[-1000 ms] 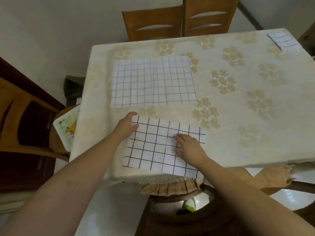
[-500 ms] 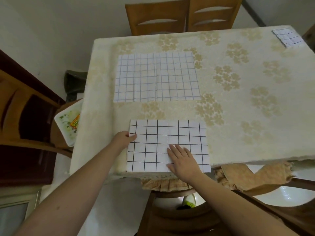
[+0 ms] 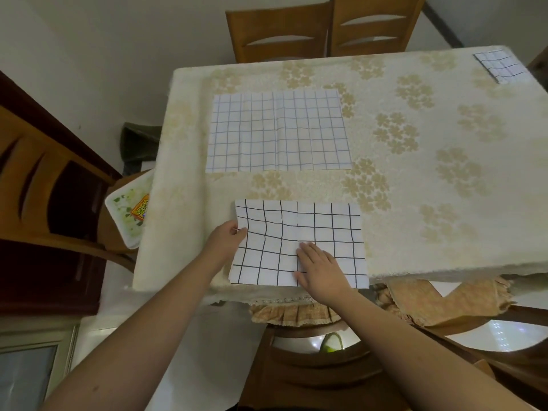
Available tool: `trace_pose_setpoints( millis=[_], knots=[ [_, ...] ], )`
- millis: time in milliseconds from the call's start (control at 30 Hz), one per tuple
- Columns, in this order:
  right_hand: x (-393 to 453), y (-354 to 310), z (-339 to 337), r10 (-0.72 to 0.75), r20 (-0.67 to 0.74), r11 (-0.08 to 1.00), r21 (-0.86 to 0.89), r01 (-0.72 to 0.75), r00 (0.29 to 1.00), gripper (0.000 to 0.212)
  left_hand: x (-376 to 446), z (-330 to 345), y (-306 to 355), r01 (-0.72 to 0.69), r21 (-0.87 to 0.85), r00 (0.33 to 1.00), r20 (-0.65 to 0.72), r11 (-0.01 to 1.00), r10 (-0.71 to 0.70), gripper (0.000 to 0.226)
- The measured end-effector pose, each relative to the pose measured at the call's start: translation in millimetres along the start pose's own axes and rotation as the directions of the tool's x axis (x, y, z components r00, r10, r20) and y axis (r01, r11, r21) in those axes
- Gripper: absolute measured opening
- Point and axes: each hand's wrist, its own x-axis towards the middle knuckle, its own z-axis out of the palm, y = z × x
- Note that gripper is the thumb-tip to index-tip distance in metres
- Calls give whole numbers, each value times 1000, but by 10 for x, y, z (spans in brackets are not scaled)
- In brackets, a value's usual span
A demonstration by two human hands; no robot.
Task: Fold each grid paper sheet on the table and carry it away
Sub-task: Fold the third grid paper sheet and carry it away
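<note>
Cream tablecloth with pale gold flower prints (image 3: 415,179) covers a table that fills most of the view, with wooden chairs around it.

At the near edge of the cloth, toward its left corner, lies a white paper sheet ruled with a bold black grid (image 3: 323,229). A vertical crease runs down its middle. Its left half bows up slightly off the cloth, so the grid lines there look wavy, while the right half lies flat. The left hand (image 3: 226,241) pinches the sheet's left edge about midway along, thumb on top of the paper and the other fingers hidden beneath or behind it. The right hand (image 3: 321,269) is spread flat, palm down, pressing the sheet just right of the crease near the lower edge, with the fingertips (image 3: 305,247) reaching the crease line.

Farther in, toward the left side of the cloth, a larger white sheet with a thinner, finer grid (image 3: 278,132) lies open and flat, marked by several vertical creases. It sits well apart from the near sheet, with bare cloth between them.

At the far right corner rests a small piece of white grid paper (image 3: 499,65); whether it is folded cannot be told.

Beyond the far edge stand two brown wooden chair backs with curved slots (image 3: 326,28).
</note>
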Motion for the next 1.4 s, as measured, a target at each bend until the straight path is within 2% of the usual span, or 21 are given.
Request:
trace_pose_setpoints(
  millis=[100, 167, 233, 333, 433, 500, 600, 833, 1033, 1133, 1267, 1333, 1400],
  knots=[
    [-47, 33, -35, 13, -21, 997, 76, -11, 1000, 53, -78, 81, 189, -71, 15, 997, -26, 997, 72, 24],
    [-75, 71, -50, 32, -7, 991, 130, -31, 999, 53, -93, 134, 290, -90, 47, 995, -30, 995, 91, 5],
    [-105, 112, -71, 55, 10, 976, 209, -56, 998, 53, -113, 206, 408, -109, 66, 993, -29, 992, 111, 30],
    [-173, 169, -111, 88, 1, 939, 335, -83, 996, 49, -155, 323, 579, -129, 52, 991, -28, 990, 130, 39],
    [-264, 257, -146, 81, -13, 923, 379, -71, 997, 44, -215, 444, 785, -123, -1, 992, 12, 992, 123, 37],
    [-323, 330, -151, 50, -7, 926, 376, -44, 999, 42, -233, 550, 900, -126, -50, 991, 47, 991, 128, 26],
    [-397, 446, -177, 101, -9, 887, 454, -86, 995, 41, -255, 728, 1031, -164, -27, 983, 75, 986, 166, 10],
    [-524, 788, -313, 338, 6, 724, 637, -264, 941, 40, -217, 1312, 1192, -171, 55, 979, 126, 984, 163, 27],
    [-530, 1045, -359, 426, 10, 662, 679, -319, 905, 39, -247, 1639, 1126, -172, -24, 943, 285, 985, 172, 12],
    [-494, 1137, -344, 473, 8, 623, 704, -341, 881, 39, -222, 1614, 983, -198, -22, 934, 299, 980, 196, 14],
    [-429, 1209, -323, 527, 8, 588, 719, -371, 850, 43, -114, 1492, 728, -243, 139, 961, 166, 960, 220, 13],
    [-396, 1208, -330, 518, -29, 621, 700, -353, 855, 43, -72, 1432, 591, -297, 232, 953, 132, 926, 272, 20],
    [-354, 1193, -345, 470, -91, 695, 652, -305, 878, 43, -38, 1383, 462, -398, 336, 917, 162, 854, 364, 31]
  ],
)
